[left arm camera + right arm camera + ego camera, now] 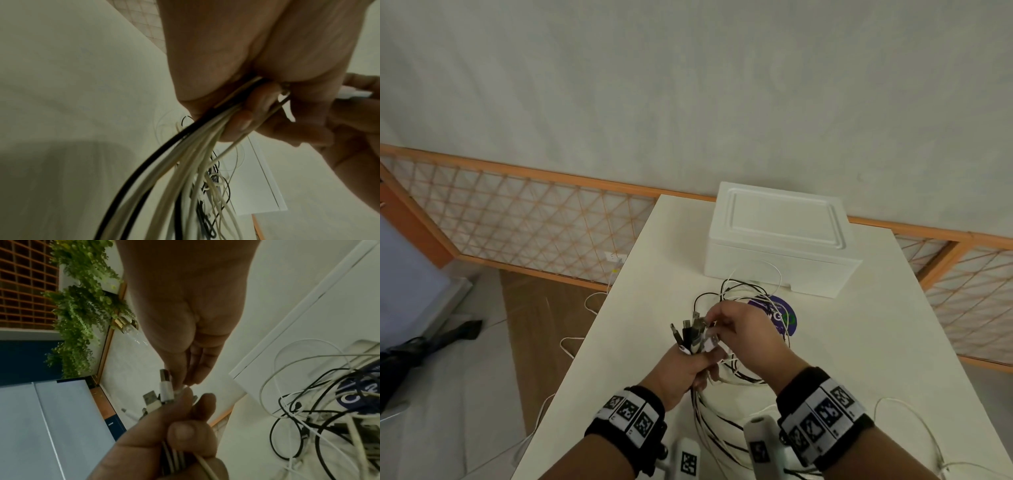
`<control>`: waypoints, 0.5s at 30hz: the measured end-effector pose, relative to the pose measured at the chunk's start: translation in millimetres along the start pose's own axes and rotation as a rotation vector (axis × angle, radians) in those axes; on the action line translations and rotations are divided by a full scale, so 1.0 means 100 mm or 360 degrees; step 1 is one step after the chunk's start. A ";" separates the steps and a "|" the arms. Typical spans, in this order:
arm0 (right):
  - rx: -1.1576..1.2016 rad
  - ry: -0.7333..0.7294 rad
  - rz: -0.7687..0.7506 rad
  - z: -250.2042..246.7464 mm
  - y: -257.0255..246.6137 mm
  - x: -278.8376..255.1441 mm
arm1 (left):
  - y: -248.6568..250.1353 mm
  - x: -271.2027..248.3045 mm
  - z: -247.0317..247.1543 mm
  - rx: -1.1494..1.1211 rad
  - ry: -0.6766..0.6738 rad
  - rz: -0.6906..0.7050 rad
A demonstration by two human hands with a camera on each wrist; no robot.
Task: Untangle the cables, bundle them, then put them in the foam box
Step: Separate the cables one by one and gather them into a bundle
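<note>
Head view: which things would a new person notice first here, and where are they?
The left hand grips a bunch of black and white cables with plugs sticking up, and the right hand pinches one plug. Behind them, a closed white foam box sits on the table.

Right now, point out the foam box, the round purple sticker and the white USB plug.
foam box (784, 219): head view, middle of its closed lid.
round purple sticker (787, 320): head view, its uncovered right part.
white USB plug (167, 391): right wrist view, its white housing.
</note>
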State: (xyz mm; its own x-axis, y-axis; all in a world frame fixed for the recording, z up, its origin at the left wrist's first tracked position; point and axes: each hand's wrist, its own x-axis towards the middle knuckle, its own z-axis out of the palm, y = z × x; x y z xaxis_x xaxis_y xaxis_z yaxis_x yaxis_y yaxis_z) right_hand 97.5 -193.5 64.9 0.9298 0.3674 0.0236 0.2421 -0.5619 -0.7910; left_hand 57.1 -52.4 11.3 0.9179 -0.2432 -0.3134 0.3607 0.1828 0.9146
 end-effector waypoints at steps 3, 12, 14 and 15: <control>0.0148 0.0044 0.0012 0.05 -0.03 -0.03 | 0.03 -0.01 0.01 0.0001 -0.0062 0.0031; 0.0546 -0.0051 0.0182 0.28 0.20 -0.21 | 0.08 0.00 -0.03 -0.0373 0.0175 0.0005; 0.0400 -0.0390 0.0247 0.36 0.34 -0.27 | 0.13 0.01 -0.05 -0.0408 0.0242 0.0087; 0.0202 -0.0488 0.0238 0.38 0.41 -0.28 | 0.16 0.03 -0.06 -0.0435 0.0279 0.0117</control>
State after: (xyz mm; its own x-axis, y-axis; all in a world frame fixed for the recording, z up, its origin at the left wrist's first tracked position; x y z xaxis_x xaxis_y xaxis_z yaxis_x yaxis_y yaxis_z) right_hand 70.6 -198.6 8.6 0.8212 0.5043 -0.2672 0.0556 -0.5366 -0.8420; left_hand 66.1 -44.2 23.3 0.9491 -0.0563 -0.3100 0.3015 0.4481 0.8416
